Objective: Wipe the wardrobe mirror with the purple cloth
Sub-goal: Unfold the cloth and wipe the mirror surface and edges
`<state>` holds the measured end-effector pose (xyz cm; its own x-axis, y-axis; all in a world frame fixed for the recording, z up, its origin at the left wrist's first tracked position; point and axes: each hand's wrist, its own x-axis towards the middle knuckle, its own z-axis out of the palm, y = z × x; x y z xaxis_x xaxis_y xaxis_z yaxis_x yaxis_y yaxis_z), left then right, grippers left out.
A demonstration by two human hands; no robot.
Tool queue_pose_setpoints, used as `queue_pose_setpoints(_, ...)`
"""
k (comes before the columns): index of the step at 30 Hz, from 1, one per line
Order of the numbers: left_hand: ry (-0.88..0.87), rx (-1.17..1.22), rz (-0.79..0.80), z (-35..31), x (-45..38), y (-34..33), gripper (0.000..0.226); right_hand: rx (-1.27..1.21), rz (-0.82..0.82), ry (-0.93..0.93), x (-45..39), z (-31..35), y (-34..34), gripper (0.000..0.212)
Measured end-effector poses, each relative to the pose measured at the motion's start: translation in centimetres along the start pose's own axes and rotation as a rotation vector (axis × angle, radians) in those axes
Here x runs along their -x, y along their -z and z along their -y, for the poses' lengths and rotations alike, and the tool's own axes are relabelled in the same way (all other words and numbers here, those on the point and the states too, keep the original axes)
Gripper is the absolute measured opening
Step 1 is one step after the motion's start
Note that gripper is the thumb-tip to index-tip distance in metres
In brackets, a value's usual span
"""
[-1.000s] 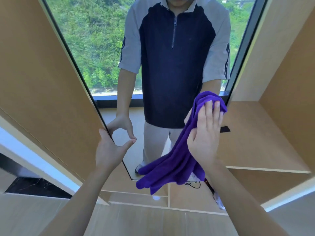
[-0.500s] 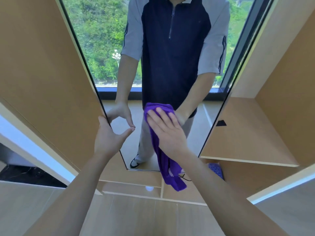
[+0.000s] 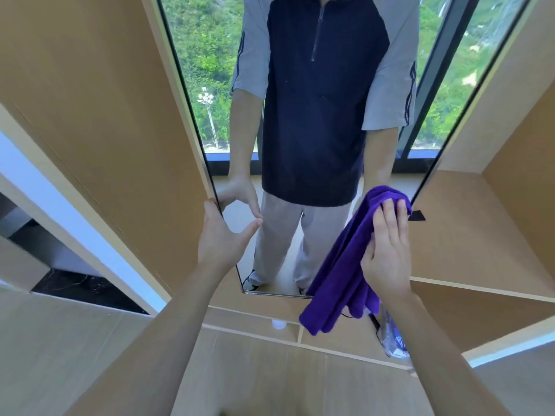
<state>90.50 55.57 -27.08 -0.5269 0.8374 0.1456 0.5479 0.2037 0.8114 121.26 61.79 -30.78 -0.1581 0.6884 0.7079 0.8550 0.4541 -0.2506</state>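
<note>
The wardrobe mirror [image 3: 282, 253] is a tall, narrow pane on a wooden door, and it reflects a person standing before a window. My right hand [image 3: 387, 253] lies flat with straight fingers and presses the purple cloth [image 3: 339, 271] against the mirror near its lower right edge. The rest of the cloth hangs down past the mirror's bottom edge. My left hand [image 3: 222, 238] grips the mirror's left edge, fingers behind the door and thumb stretched across the glass.
A wooden wardrobe panel [image 3: 105, 130] runs along the left. Wooden shelves [image 3: 468, 235] open to the right of the mirror. Below the cloth lie a clear plastic bottle [image 3: 393, 340], a black cable and a small white object [image 3: 278, 324].
My right hand swept the cloth from the mirror's right edge to its middle, then back to the right edge. My left hand kept its hold on the left edge.
</note>
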Motion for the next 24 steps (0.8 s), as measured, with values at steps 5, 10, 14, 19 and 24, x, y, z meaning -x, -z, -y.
queue_pose_setpoints(5,0.003,0.002,-0.002,0.1,0.1,-0.1,0.072,-0.093,-0.186,-0.049,0.0,0.5,-0.2,0.055)
queue_pose_setpoints(10,0.009,0.022,-0.018,0.1,0.4,-0.4,0.071,-0.132,-0.16,-0.161,0.5,0.7,0.1,0.056)
queue_pose_setpoints(14,0.007,0.056,-0.006,0.5,0.6,-0.5,0.075,-0.136,-0.171,-0.213,0.7,1.6,-0.6,0.058)
queue_pose_setpoints(19,-0.034,0.137,0.017,0.7,1.0,-0.5,0.088,-0.131,-0.151,-0.2,0.5,3.6,-1.6,0.051)
queue_pose_setpoints(24,-0.038,0.112,0.051,1.1,1.1,-0.4,0.1,-0.117,-0.092,0.034,-0.4,7.3,-2.9,0.038)
